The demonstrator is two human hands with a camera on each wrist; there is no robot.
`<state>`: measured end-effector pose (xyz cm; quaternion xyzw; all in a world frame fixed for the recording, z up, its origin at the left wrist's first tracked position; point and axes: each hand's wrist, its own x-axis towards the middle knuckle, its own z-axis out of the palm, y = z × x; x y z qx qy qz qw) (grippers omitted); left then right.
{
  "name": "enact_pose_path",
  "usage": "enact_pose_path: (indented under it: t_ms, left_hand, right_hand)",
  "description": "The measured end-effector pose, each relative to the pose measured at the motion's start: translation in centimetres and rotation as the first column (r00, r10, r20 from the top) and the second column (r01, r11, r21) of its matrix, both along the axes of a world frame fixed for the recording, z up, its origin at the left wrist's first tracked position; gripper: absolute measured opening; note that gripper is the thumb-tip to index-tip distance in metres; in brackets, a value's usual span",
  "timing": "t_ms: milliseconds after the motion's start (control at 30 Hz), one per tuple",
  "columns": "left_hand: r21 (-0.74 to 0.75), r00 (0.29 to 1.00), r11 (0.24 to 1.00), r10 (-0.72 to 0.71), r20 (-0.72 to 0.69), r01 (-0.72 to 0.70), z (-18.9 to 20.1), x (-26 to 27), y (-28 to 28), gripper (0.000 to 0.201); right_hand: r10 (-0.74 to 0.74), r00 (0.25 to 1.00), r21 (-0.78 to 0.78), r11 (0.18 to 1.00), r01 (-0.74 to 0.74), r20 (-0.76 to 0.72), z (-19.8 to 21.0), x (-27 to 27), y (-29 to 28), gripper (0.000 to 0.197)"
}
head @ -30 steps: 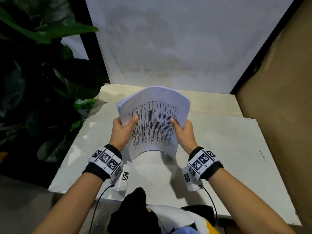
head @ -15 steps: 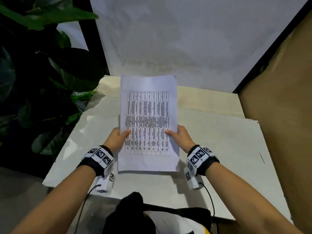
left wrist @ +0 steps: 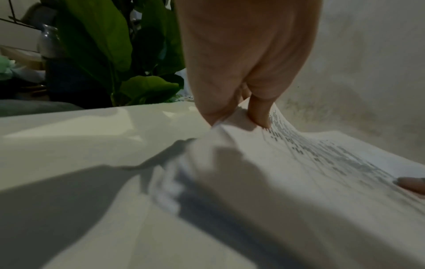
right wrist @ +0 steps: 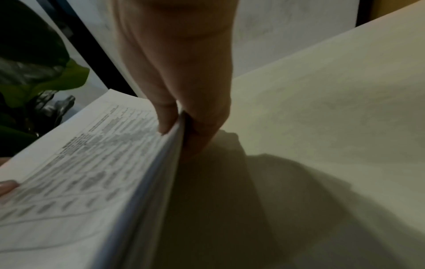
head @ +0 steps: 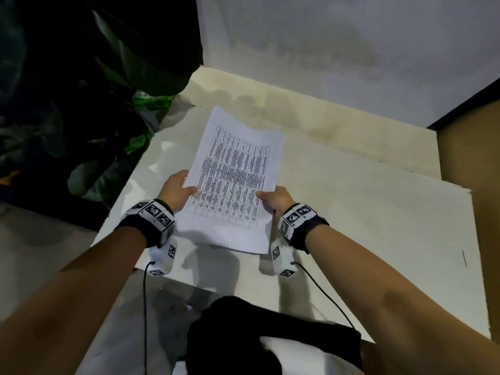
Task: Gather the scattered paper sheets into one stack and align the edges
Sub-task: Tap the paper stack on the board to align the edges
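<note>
centre of the head frame: white printed paper stack (head: 232,182) above the pale tabletop (head: 365,212), pinched at both long edges by left hand (head: 176,189) and right hand (head: 276,198). light, floppy, probably slippery between sheets; best gripped mid-edge.

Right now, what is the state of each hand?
Left hand: pinches the paper stack at its left edge.
Right hand: pinches the stack's right edge.
</note>
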<state>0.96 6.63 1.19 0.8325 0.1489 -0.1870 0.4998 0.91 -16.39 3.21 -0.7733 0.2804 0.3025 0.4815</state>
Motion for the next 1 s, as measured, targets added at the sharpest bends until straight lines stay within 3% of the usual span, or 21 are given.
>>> enact_pose_path:
  t_ms: [133,233,300,367,500,733,866,1000]
  left_hand:
    - [0.057,1.000,0.998,0.024,0.013,-0.025,-1.9,1.0,1.4,0.041]
    - [0.085,0.993,0.989,0.116,0.038,-0.119,-3.2,1.2,1.7,0.046]
    - [0.119,0.989,0.983,0.131,0.072,-0.139,-3.6,1.3,1.6,0.048]
    - [0.136,0.985,0.980,0.134,0.106,-0.148,-3.7,1.5,1.5,0.048]
    - [0.194,0.984,0.972,0.107,0.145,-0.134,-3.8,1.9,1.1,0.041]
    - [0.374,0.998,0.926,-0.054,-0.023,0.058,-4.0,1.9,1.4,0.052]
    - [0.286,0.991,0.952,-0.086,-0.103,0.112,-2.3,1.5,0.9,0.071]
    - [0.225,0.992,0.966,-0.110,-0.066,0.123,-0.3,1.0,0.7,0.074]
  right_hand:
    - [0.138,0.989,-0.154,0.978,-0.144,-0.048,-3.6,1.3,2.0,0.034]
    - [0.120,0.991,-0.240,0.962,-0.131,-0.060,-3.5,1.6,2.6,0.007]
    - [0.085,0.995,-0.257,0.961,-0.097,-0.057,-3.2,1.6,2.9,0.032]
    - [0.080,0.996,-0.256,0.963,-0.084,-0.026,-2.9,1.6,2.9,0.043]
    - [0.107,0.994,-0.274,0.956,-0.105,-0.008,-2.6,1.8,2.7,0.040]
    - [0.121,0.992,-0.286,0.953,-0.105,0.039,-2.5,1.0,2.9,0.047]
    - [0.227,0.972,-0.388,0.902,-0.188,0.057,-2.1,-0.1,2.6,0.046]
    - [0.283,0.954,-0.382,0.896,-0.226,0.100,-0.3,-0.3,0.2,0.056]
